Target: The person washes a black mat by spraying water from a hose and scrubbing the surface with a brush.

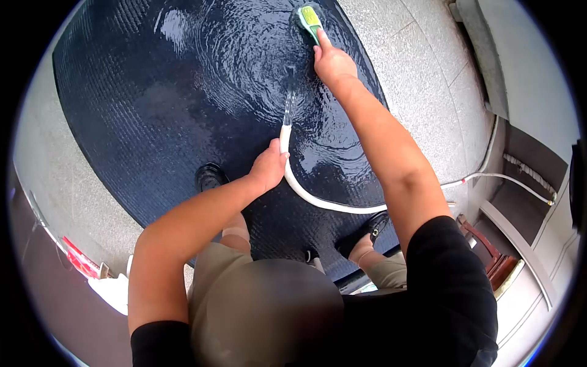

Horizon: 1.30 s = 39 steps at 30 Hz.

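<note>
My left hand (269, 166) is closed around a white hose (313, 199) near its end. Water (288, 109) runs from the hose onto a dark ribbed mat (159, 122), and ripples spread over its wet surface. At the upper right of the mat, my right hand (335, 63) grips the green handle of a scrub brush (310, 18). The brush head has a yellow-green face turned up, and it rests on or just over the mat; its underside is hidden. One finger stretches along the handle.
Pale stone tiles (422, 55) surround the mat. The hose runs right, under my right arm, towards a grey recess in the wall (526, 165). My shoes, one of them a black shoe (211, 177), stand on the mat. A brown wooden object (498, 260) is at right, a red-and-white package (79, 257) at left.
</note>
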### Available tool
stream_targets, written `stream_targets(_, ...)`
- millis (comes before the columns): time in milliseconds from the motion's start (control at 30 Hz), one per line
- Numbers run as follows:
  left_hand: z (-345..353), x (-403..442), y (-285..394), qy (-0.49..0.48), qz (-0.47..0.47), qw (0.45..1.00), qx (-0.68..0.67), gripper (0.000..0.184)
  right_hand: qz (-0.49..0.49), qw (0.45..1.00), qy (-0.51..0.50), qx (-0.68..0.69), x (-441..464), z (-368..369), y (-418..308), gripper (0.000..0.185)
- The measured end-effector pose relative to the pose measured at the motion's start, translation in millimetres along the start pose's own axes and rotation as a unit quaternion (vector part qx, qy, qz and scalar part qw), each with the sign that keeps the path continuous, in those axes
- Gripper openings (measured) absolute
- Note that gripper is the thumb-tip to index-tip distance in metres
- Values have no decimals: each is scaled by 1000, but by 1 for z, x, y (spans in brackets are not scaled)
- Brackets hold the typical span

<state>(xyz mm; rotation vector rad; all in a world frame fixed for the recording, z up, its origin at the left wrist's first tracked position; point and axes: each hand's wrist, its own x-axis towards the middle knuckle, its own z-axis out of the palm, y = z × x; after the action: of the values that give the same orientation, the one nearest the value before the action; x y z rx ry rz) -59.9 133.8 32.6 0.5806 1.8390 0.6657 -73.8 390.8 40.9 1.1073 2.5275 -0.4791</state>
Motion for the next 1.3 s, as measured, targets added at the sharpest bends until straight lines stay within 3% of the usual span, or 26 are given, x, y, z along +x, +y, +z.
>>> stream_targets(67, 1, 3, 9, 5, 10, 1000, 6, 24, -12, 998, 54, 16, 54, -20, -32, 48)
stream_targets(133, 7, 1, 12, -7, 5, 1000, 16, 24, -26, 998, 48, 19, 49, -15, -29, 49)
stream_targets(167, 6, 10, 20, 0, 9, 1000, 22, 23, -3, 999, -17, 27, 14, -3, -3, 50)
stream_targets(300, -1, 7, 25, 2, 21, 999, 28, 25, -23, 997, 70, -16, -72, 55, 91, 55)
stream_targets(367, 4, 7, 20, 3, 31, 999, 18, 33, 45, 997, 33, -48, -133, 67, 136, 55)
stream_targets(400, 2, 8, 16, 11, 40, 999, 13, 41, 37, 997, 51, -55, -135, 65, 135, 57)
stream_targets(467, -1, 7, 15, -18, 58, 997, -40, 44, 109, 992, 54, -34, -191, 89, 171, 59)
stream_targets(567, 2, -1, 14, -26, 92, 995, -28, 45, 104, 990, 97, -20, -157, 86, 150, 57)
stream_targets(600, 8, -4, 14, -37, 87, 995, -21, 45, 63, 985, 162, -12, -101, 70, 121, 54)
stream_targets(700, 11, -11, 13, -56, 79, 995, -13, 42, 87, 992, 87, 10, -36, 30, 77, 52)
stream_targets(800, 15, -17, 0, -20, 63, 996, -55, 42, 8, 996, 85, -33, 47, -21, 31, 49)
stream_targets(900, 13, -19, -1, -9, 27, 997, -72, 37, 21, 997, 79, -10, 51, -18, 18, 49)
stream_targets(1000, 24, -15, -34, 28, -19, 989, -145, 28, 24, 999, 6, 40, -32, 25, 42, 52)
stream_targets(1067, 20, -23, -42, 11, -67, 978, -198, 26, 13, 998, 36, 40, -66, 46, 56, 53)
stream_targets(1133, 11, -37, -45, -66, -146, 958, -237, 30, 14, 999, 17, 37, -138, 70, 76, 56)
stream_targets(1200, 19, -49, -60, -79, -164, 946, -268, 30, -35, 997, 36, 64, -206, 95, 101, 57)
stream_targets(1300, 36, -63, -89, -66, -148, 937, -310, 30, -98, 995, -27, 24, -270, 107, 112, 55)
